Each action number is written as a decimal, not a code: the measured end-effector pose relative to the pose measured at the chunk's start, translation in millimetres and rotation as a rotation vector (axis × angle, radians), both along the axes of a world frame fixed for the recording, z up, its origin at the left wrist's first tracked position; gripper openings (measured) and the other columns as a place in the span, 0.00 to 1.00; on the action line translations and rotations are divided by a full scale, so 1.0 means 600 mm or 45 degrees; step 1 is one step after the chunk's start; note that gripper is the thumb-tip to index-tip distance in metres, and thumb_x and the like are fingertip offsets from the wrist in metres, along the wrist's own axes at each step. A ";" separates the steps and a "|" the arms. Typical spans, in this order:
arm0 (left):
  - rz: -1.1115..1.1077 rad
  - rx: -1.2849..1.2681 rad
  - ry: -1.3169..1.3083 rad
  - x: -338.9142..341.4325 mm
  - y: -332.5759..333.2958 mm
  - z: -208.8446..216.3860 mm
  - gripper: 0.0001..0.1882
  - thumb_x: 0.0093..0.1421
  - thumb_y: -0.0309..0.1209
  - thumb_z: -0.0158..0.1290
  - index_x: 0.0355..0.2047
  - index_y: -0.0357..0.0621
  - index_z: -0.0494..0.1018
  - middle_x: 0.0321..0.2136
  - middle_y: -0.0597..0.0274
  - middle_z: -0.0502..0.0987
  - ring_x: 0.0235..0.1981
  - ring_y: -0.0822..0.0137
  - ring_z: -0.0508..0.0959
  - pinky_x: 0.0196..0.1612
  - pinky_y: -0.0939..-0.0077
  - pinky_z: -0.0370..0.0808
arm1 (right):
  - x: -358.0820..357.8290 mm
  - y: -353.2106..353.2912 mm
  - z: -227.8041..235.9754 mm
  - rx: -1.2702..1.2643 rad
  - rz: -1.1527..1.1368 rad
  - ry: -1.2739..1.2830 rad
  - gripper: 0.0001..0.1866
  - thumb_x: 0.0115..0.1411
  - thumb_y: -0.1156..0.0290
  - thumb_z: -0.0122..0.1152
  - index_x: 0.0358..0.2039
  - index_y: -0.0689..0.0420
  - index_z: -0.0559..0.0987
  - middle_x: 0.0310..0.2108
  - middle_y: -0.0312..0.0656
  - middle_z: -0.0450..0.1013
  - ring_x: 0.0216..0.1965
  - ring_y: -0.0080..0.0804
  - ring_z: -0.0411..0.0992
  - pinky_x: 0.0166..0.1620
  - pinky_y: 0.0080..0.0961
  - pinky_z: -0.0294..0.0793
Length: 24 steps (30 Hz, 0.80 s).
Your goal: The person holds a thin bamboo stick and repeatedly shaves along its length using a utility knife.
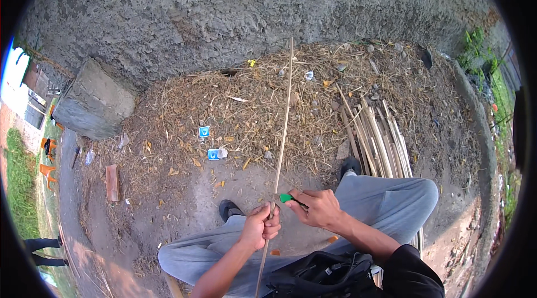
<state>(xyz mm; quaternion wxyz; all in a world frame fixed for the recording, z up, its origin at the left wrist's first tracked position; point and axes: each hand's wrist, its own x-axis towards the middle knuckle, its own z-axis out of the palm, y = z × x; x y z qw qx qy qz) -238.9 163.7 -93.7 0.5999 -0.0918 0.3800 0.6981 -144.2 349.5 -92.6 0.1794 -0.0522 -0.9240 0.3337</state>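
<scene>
A long, thin pale strip (285, 124), perhaps split bamboo or cane, runs from between my legs up toward the rough wall. My left hand (262, 226) is closed around its lower part, with the thumb on top. Just to the right, my right hand (316, 207) grips a small green and black tool (286, 198). Its green end points left and lies very close to the strip; I cannot tell whether it touches. Any blade is too small to make out.
A bundle of pale strips (380, 141) lies beyond my right knee. A black bag (321, 275) rests at my lap. Dry straw, blue packets (213, 154) and a brick (112, 183) lie on the ground. A concrete block (98, 99) stands by the wall; another person's legs (45, 251) show far left.
</scene>
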 end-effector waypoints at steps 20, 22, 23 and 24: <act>0.048 -0.182 0.107 0.029 0.019 0.025 0.18 0.73 0.45 0.35 0.33 0.46 0.65 0.16 0.75 0.55 0.11 0.82 0.49 0.13 0.82 0.45 | 0.005 -0.002 -0.010 0.018 0.003 -0.006 0.14 0.59 0.56 0.63 0.37 0.53 0.79 0.14 0.39 0.71 0.13 0.41 0.71 0.14 0.36 0.68; 0.034 -0.187 0.118 0.034 0.018 0.026 0.18 0.73 0.45 0.35 0.33 0.46 0.64 0.15 0.75 0.55 0.11 0.82 0.49 0.13 0.82 0.45 | 0.002 -0.005 -0.011 0.064 -0.027 -0.018 0.13 0.57 0.59 0.65 0.39 0.51 0.80 0.16 0.37 0.72 0.13 0.40 0.70 0.16 0.34 0.68; 0.019 -0.191 0.126 0.035 0.017 0.027 0.18 0.73 0.45 0.34 0.33 0.46 0.64 0.15 0.75 0.55 0.11 0.82 0.49 0.13 0.82 0.44 | 0.000 -0.004 -0.012 0.062 -0.025 -0.015 0.13 0.57 0.59 0.65 0.39 0.51 0.80 0.16 0.37 0.72 0.13 0.40 0.70 0.16 0.34 0.68; 0.018 -0.190 0.127 0.033 0.018 0.025 0.18 0.73 0.45 0.34 0.33 0.46 0.64 0.15 0.75 0.55 0.11 0.82 0.49 0.13 0.82 0.44 | -0.003 -0.001 -0.013 0.047 -0.044 -0.011 0.13 0.58 0.57 0.64 0.38 0.52 0.80 0.16 0.38 0.73 0.13 0.41 0.71 0.15 0.35 0.69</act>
